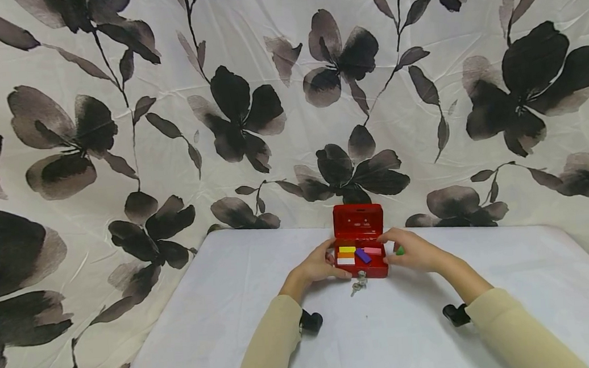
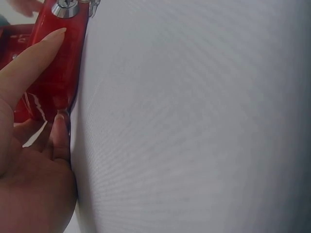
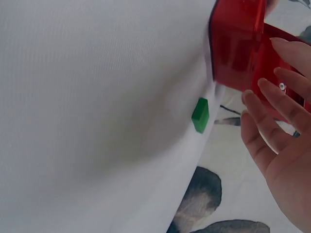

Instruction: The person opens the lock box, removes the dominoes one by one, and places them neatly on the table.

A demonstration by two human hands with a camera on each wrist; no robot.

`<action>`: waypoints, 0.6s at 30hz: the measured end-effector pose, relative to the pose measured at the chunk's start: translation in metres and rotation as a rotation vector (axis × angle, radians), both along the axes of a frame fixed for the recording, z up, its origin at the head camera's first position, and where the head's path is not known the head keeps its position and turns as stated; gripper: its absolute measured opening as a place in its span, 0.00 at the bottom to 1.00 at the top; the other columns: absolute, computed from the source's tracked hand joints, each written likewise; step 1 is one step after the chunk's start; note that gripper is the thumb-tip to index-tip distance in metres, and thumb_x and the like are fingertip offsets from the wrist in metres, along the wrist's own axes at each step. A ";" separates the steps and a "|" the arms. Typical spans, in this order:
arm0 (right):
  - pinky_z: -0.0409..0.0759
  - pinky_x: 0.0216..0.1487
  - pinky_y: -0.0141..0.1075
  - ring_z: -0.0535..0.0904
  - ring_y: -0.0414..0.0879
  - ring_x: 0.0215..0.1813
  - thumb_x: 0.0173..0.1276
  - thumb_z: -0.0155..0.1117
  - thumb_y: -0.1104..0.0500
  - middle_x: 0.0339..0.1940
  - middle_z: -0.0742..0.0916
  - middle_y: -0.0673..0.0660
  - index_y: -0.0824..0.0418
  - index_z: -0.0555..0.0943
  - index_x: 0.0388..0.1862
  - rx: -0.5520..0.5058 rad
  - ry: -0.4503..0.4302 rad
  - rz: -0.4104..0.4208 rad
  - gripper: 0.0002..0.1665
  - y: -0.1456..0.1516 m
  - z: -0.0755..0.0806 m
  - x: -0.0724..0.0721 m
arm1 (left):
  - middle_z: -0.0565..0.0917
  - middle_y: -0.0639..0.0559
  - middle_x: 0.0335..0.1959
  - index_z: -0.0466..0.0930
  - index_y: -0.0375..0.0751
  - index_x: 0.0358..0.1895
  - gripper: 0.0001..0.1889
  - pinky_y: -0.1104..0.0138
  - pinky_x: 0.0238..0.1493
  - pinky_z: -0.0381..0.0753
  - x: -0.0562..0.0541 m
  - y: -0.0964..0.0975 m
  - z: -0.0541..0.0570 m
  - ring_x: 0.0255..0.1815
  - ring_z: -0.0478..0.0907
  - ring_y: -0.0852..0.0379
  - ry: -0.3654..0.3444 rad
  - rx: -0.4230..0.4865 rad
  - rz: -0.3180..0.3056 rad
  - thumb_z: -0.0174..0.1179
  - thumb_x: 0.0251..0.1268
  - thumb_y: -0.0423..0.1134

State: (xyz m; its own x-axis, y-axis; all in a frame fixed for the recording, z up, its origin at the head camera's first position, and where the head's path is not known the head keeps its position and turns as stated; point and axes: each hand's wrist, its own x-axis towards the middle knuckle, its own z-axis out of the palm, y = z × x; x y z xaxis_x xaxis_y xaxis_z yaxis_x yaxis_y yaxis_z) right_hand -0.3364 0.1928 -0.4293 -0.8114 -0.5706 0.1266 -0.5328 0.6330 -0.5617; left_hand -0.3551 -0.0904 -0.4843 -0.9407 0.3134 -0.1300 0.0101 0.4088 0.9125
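A red metal cash box (image 1: 377,271) stands with its lid (image 1: 358,220) raised, toward the far side of the table. Inside lie a yellow block (image 1: 347,250), an orange block (image 1: 346,255), a white block (image 1: 345,261), a tilted purple block (image 1: 363,255) and a pink block (image 1: 373,251). My left hand (image 1: 314,265) holds the box's left front corner, thumb on the front face and fingers along the side. Close to the right side is my right hand (image 1: 416,249), its fingers spread and holding nothing. A green block (image 3: 200,115) lies on the table beside the box.
Keys (image 1: 357,286) hang from the lock at the box's front. White cloth covers the table (image 1: 382,343), whose far edge runs just behind the box. A floral curtain (image 1: 290,121) hangs beyond it.
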 end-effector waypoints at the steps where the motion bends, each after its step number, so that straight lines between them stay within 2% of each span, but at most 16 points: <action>1: 0.83 0.48 0.47 0.79 0.55 0.48 0.68 0.71 0.61 0.57 0.82 0.65 0.68 0.77 0.64 0.000 -0.005 0.000 0.27 -0.002 0.000 0.000 | 0.72 0.49 0.43 0.62 0.49 0.79 0.51 0.62 0.46 0.73 0.000 0.000 0.000 0.49 0.68 0.53 0.000 0.000 -0.002 0.81 0.50 0.39; 5: 0.84 0.49 0.45 0.79 0.56 0.49 0.68 0.71 0.61 0.59 0.82 0.66 0.69 0.77 0.65 0.000 -0.017 -0.001 0.28 -0.008 -0.002 -0.001 | 0.72 0.49 0.42 0.61 0.48 0.79 0.51 0.63 0.46 0.73 0.002 0.000 0.001 0.49 0.68 0.52 -0.001 -0.004 -0.004 0.81 0.51 0.40; 11: 0.83 0.54 0.51 0.79 0.59 0.54 0.68 0.71 0.64 0.60 0.82 0.65 0.68 0.78 0.64 -0.017 -0.014 0.011 0.26 -0.015 -0.009 -0.007 | 0.73 0.48 0.43 0.61 0.48 0.79 0.52 0.63 0.47 0.74 0.003 0.001 0.002 0.49 0.68 0.52 -0.001 -0.006 -0.002 0.81 0.50 0.39; 18: 0.84 0.52 0.48 0.78 0.56 0.52 0.66 0.73 0.63 0.57 0.83 0.63 0.66 0.80 0.61 -0.004 -0.005 0.008 0.25 -0.019 -0.018 -0.018 | 0.73 0.49 0.43 0.61 0.49 0.79 0.52 0.63 0.47 0.75 0.000 0.000 0.001 0.49 0.68 0.53 -0.005 -0.019 -0.005 0.82 0.49 0.41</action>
